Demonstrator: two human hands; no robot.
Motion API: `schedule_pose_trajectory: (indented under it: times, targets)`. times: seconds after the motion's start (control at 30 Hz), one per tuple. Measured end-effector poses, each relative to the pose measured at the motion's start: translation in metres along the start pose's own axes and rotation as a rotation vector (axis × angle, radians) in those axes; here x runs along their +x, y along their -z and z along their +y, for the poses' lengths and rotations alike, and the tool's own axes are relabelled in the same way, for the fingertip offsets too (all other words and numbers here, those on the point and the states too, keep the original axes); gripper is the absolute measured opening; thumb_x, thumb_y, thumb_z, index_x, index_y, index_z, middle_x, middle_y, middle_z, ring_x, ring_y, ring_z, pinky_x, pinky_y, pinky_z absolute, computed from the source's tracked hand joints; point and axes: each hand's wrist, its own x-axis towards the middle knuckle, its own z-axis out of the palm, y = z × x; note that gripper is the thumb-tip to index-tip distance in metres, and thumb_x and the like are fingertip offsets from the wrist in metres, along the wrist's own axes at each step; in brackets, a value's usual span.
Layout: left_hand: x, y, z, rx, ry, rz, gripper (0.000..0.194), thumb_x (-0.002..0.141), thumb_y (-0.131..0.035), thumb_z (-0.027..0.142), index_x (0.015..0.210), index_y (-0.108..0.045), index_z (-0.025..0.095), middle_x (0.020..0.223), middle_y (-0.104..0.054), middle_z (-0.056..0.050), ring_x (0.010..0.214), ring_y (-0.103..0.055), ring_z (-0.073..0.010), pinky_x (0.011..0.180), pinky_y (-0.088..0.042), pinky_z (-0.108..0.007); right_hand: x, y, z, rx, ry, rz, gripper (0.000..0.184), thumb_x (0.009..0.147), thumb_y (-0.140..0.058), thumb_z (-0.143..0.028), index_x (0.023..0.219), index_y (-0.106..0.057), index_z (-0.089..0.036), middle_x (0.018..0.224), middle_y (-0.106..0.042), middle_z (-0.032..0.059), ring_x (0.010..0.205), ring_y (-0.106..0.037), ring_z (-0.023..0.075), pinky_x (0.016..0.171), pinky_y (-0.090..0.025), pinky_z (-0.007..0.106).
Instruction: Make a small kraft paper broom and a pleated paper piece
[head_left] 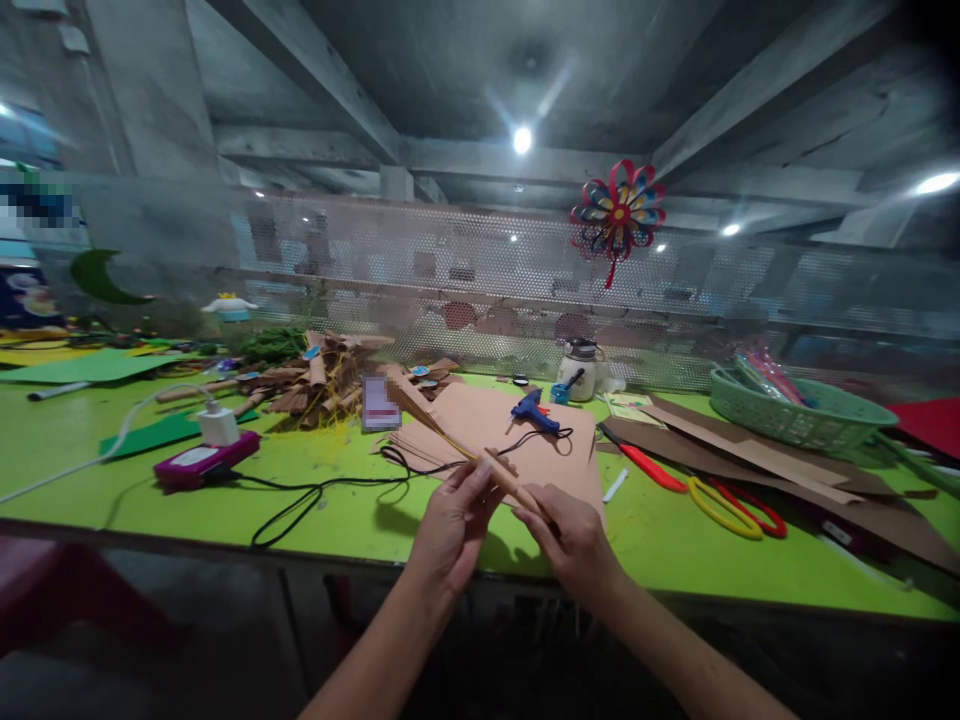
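Observation:
Between my hands, over the front of the table, is a long rolled strip of brown paper (504, 472). My left hand (459, 515) pinches it near its middle, and its far part flares out toward the back left. Farther right, my right hand (568, 535) grips the near, tightly rolled end. Beneath and beyond them lie sheets of brown paper (480, 415). A blue hot glue gun (535, 410) rests on those sheets, its black cord running left.
A purple power strip (206, 460) with a white plug stands left. Behind it is a pile of brown paper rolls (322, 385). Scissors with yellow and red handles (731, 508), a red-handled cutter (652, 468) and a green basket (802, 410) are on the right.

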Motion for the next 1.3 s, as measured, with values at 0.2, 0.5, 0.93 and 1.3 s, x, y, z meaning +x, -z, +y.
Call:
schedule_pose_trajectory:
  times: [0.2, 0.5, 0.93, 1.3]
  targets:
    - [0.001, 0.001, 0.003, 0.074, -0.008, -0.044, 0.02, 0.07, -0.075, 0.019, 0.087, -0.072, 0.011, 0.088, -0.072, -0.008, 0.086, -0.066, -0.0164, 0.086, -0.051, -0.025, -0.001, -0.003, 0.002, -0.029, 0.048, -0.002, 0.02, 0.091, -0.05, -0.022, 0.109, -0.056, -0.017, 0.084, -0.065, 0.007, 0.077, -0.061, 0.0193, 0.07, -0.047, 0.03]
    - [0.011, 0.004, 0.002, 0.09, -0.001, -0.018, 0.022, 0.067, -0.078, 0.02, 0.086, -0.072, 0.009, 0.086, -0.072, -0.009, 0.085, -0.067, -0.0168, 0.084, -0.052, -0.025, 0.004, -0.008, 0.008, -0.054, 0.047, 0.016, 0.019, 0.092, -0.049, -0.021, 0.108, -0.057, -0.016, 0.083, -0.065, 0.0075, 0.075, -0.061, 0.0195, 0.068, -0.047, 0.03]
    - [0.05, -0.012, 0.012, 0.138, 0.061, -0.085, 0.02, 0.069, -0.076, 0.021, 0.083, -0.071, 0.008, 0.083, -0.071, -0.009, 0.083, -0.065, -0.0164, 0.087, -0.052, -0.029, 0.034, 0.004, 0.03, -0.003, 0.01, 0.002, 0.014, 0.09, -0.051, -0.02, 0.1, -0.06, -0.017, 0.076, -0.065, 0.0042, 0.065, -0.061, 0.0158, 0.06, -0.045, 0.025]
    - [0.075, -0.013, 0.021, 0.095, 0.101, -0.046, 0.011, 0.077, -0.068, 0.015, 0.086, -0.069, 0.008, 0.091, -0.07, -0.01, 0.085, -0.064, -0.0147, 0.085, -0.054, -0.025, 0.062, 0.002, 0.042, -0.008, -0.031, -0.041, 0.017, 0.09, -0.049, -0.022, 0.1, -0.062, -0.015, 0.077, -0.065, 0.005, 0.066, -0.058, 0.0158, 0.061, -0.041, 0.026]
